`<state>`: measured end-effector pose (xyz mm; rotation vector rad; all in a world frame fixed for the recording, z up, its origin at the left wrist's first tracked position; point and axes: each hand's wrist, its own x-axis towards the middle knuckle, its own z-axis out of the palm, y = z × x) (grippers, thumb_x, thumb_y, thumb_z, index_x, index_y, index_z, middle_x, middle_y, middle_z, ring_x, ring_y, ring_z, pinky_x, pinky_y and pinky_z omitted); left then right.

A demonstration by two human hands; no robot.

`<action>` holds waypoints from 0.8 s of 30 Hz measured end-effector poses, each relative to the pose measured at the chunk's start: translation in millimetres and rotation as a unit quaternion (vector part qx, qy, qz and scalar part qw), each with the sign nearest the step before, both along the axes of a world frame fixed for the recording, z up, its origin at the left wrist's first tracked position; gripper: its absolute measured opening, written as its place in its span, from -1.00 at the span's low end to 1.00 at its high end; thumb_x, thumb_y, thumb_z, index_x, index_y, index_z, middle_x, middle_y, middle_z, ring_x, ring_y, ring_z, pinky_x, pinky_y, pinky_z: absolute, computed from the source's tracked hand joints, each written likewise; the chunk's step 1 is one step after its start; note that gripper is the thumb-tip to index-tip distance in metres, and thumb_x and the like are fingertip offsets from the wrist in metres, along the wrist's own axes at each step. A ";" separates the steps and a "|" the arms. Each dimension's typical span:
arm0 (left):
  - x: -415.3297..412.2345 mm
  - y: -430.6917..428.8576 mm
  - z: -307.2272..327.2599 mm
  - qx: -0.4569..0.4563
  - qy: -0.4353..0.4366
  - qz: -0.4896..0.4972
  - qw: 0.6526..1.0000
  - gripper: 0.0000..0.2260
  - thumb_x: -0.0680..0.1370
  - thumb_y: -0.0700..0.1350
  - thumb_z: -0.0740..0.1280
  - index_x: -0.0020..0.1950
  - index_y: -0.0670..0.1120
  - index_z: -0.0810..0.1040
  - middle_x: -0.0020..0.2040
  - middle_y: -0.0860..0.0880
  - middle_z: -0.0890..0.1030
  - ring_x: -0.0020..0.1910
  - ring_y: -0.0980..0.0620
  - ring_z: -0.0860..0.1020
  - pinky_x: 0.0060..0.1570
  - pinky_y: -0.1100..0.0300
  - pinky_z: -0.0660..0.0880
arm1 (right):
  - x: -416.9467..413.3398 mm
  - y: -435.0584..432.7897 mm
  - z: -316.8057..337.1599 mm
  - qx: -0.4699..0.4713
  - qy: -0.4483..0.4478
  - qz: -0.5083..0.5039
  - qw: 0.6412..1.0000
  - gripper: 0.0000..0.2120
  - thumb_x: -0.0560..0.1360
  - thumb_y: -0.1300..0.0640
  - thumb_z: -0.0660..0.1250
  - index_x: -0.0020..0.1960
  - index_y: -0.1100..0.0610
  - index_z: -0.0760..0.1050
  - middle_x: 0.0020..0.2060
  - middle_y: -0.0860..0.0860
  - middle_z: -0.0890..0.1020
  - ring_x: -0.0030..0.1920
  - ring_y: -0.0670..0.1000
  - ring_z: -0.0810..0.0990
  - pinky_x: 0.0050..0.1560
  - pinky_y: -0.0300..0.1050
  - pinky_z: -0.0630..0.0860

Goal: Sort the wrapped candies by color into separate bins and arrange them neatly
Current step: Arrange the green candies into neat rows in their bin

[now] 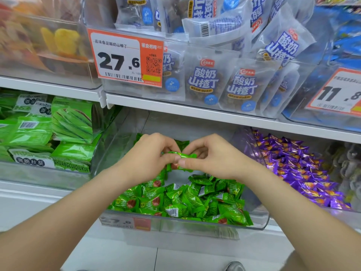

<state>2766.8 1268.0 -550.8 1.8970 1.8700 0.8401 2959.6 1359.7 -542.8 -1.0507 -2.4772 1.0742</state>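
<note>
Glossy crinkled foil on green candies (195, 200) and purple candies (298, 169); clear smooth plastic bin (259, 223).

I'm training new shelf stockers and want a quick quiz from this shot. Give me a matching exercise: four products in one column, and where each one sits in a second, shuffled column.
Products
1. green candies
2. purple candies
3. white packets with blue lettering
4. flat green packs

Places
A. right bin, lower shelf
B. upper shelf, beside the 27.6 price tag
C. left bin, lower shelf
D. middle bin, lower shelf

Pairs: 1-D, 2-A, 3-B, 4-C
</note>
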 end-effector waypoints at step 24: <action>-4.0 1.9 -21.2 -0.167 0.275 0.030 0.946 -0.67 0.63 0.06 0.35 0.36 0.00 0.54 0.26 -0.14 0.43 0.29 -0.21 0.43 0.28 -0.12 0.49 | -44.7 14.4 -47.3 0.178 -0.187 -0.072 0.964 -0.70 0.39 0.11 0.57 0.07 -0.06 0.59 0.03 0.09 0.54 0.11 0.20 0.55 0.05 -0.03 0.54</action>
